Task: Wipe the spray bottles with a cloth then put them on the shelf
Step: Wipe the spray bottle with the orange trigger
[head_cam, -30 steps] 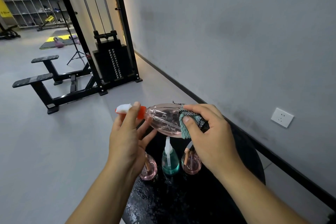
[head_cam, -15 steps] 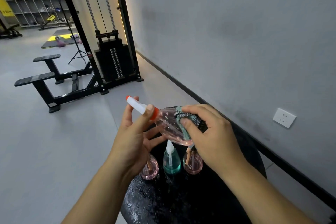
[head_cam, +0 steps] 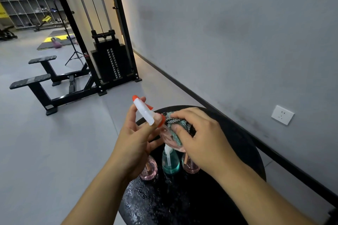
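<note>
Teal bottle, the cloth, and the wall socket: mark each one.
teal bottle [head_cam: 171, 165], head view, on its liquid-filled body.
cloth [head_cam: 180, 122], head view, on the checked fold above the right thumb.
wall socket [head_cam: 282, 114], head view, on the white faceplate.

Two bare forearms, no sleeves in view, bare left hand [head_cam: 135, 142], bare right hand [head_cam: 201, 140], short plain fingernails, no rings, watch or gloves

Left hand [head_cam: 134, 144] and right hand [head_cam: 204, 142] raised together, fingers [head_cam: 180, 115] curled.
</note>
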A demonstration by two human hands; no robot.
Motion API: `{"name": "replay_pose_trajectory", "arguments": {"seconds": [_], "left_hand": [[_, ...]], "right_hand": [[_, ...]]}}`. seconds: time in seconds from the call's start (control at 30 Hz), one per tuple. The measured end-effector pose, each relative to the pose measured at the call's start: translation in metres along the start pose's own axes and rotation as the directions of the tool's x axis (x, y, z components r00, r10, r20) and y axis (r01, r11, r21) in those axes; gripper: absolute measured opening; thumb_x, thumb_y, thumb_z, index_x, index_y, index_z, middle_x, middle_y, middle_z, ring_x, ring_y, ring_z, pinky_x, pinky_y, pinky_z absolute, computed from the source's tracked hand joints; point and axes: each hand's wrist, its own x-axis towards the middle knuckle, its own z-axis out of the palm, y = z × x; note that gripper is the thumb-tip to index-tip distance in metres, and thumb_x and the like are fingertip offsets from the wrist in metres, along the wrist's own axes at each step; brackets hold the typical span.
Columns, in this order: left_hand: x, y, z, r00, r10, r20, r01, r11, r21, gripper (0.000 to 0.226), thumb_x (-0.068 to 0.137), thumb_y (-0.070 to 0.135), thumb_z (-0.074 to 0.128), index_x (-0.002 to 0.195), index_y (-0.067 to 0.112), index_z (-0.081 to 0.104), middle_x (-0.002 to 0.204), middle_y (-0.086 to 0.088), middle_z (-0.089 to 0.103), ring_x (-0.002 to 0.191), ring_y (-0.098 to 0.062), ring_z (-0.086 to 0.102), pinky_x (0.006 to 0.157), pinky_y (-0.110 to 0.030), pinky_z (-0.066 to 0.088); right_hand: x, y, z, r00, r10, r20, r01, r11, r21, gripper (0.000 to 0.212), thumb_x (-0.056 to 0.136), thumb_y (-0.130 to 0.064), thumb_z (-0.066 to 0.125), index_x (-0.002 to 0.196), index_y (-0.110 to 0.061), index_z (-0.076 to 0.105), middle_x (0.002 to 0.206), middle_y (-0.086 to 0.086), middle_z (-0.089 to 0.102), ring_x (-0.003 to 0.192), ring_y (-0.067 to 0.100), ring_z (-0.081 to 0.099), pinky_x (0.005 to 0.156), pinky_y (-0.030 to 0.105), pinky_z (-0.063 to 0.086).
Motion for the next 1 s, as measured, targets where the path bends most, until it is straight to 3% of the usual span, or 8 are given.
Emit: {"name": "replay_pose_trajectory", "arguments": {"seconds": [0.23, 0.37, 0.47, 0.63, 0.77, 0.83, 0.93, 1.0], "left_hand": [[-0.001, 0.0, -0.001, 0.999, 0.042, 0.032, -0.044, 0.998, 0.052, 0.064, 0.086, 0.011, 0.075, 0.142, 0.035, 0.055, 0.121, -0.022, 0.075, 0.112, -0.037, 0.076, 0.086, -0.045, 0.065], [-0.002, -0.002, 0.001, 0.998, 0.057, 0.031, -0.059, 0.996, 0.072, 0.063, 0.087, 0.012, 0.076, 0.141, 0.034, 0.055, 0.121, -0.019, 0.076, 0.115, -0.035, 0.075, 0.085, -0.043, 0.064], [-0.001, 0.0, 0.0, 0.997, 0.08, -0.009, -0.08, 0.995, 0.064, 0.068, 0.085, 0.016, 0.086, 0.143, 0.03, 0.053, 0.116, -0.015, 0.079, 0.115, -0.034, 0.075, 0.087, -0.048, 0.064], [0.0, 0.003, 0.003, 0.992, 0.086, -0.093, -0.084, 0.996, 0.021, 0.069, 0.08, 0.019, 0.08, 0.14, 0.034, 0.05, 0.11, -0.013, 0.08, 0.102, -0.039, 0.077, 0.088, -0.055, 0.065], [-0.001, 0.0, 0.01, 0.991, 0.069, -0.115, -0.065, 0.997, 0.034, 0.067, 0.08, 0.019, 0.081, 0.138, 0.033, 0.05, 0.104, -0.012, 0.081, 0.095, -0.035, 0.078, 0.081, -0.053, 0.066], [-0.001, 0.001, 0.01, 0.988, 0.056, -0.141, -0.053, 0.998, 0.026, 0.072, 0.078, 0.023, 0.082, 0.141, 0.032, 0.048, 0.104, -0.012, 0.082, 0.095, -0.036, 0.079, 0.077, -0.05, 0.067], [0.001, 0.003, 0.007, 0.979, 0.047, -0.2, -0.047, 0.999, 0.005, 0.068, 0.081, 0.027, 0.081, 0.14, 0.031, 0.047, 0.106, -0.014, 0.081, 0.1, -0.042, 0.078, 0.087, -0.061, 0.063], [0.0, 0.002, 0.008, 0.973, 0.036, -0.227, -0.035, 0.999, 0.005, 0.064, 0.083, 0.028, 0.08, 0.139, 0.03, 0.048, 0.106, -0.014, 0.081, 0.098, -0.043, 0.079, 0.088, -0.063, 0.062]], "right_hand": [[0.005, 0.012, -0.01, 0.983, 0.184, -0.01, -0.184, 0.983, 0.0, 0.018, 0.101, -0.033, 0.06, 0.118, -0.033, 0.066, 0.115, -0.02, 0.062, 0.105, -0.006, 0.059, 0.076, 0.008, 0.052], [0.003, 0.004, -0.008, 0.995, 0.095, -0.003, -0.095, 0.995, 0.005, 0.019, 0.101, -0.027, 0.062, 0.118, -0.034, 0.067, 0.114, -0.023, 0.061, 0.109, -0.01, 0.056, 0.083, 0.001, 0.045], [0.005, 0.008, -0.01, 0.993, 0.119, -0.021, -0.119, 0.993, -0.005, 0.02, 0.101, -0.03, 0.062, 0.12, -0.033, 0.067, 0.114, -0.021, 0.062, 0.107, -0.007, 0.059, 0.083, 0.006, 0.049], [0.002, 0.01, -0.007, 0.989, 0.139, -0.041, -0.136, 0.988, 0.067, 0.021, 0.1, -0.028, 0.064, 0.119, -0.037, 0.068, 0.113, -0.026, 0.06, 0.105, -0.008, 0.06, 0.079, 0.01, 0.053], [0.0, 0.004, -0.001, 1.0, 0.019, -0.005, -0.019, 1.0, 0.003, 0.026, 0.098, -0.027, 0.067, 0.122, -0.037, 0.068, 0.119, -0.027, 0.058, 0.119, -0.001, 0.056, 0.096, 0.018, 0.05], [0.002, 0.007, -0.004, 0.999, 0.035, 0.003, -0.035, 0.999, -0.018, 0.024, 0.098, -0.029, 0.066, 0.12, -0.037, 0.068, 0.118, -0.025, 0.058, 0.116, -0.004, 0.056, 0.093, 0.015, 0.049], [0.004, 0.013, -0.01, 0.995, 0.103, -0.014, -0.104, 0.994, -0.016, 0.018, 0.099, -0.029, 0.065, 0.115, -0.036, 0.067, 0.114, -0.023, 0.059, 0.107, -0.012, 0.054, 0.079, 0.002, 0.046], [0.002, 0.013, -0.008, 0.995, 0.097, -0.018, -0.097, 0.995, -0.021, 0.019, 0.099, -0.028, 0.065, 0.117, -0.035, 0.067, 0.115, -0.024, 0.058, 0.109, -0.011, 0.054, 0.082, 0.003, 0.047]]}}
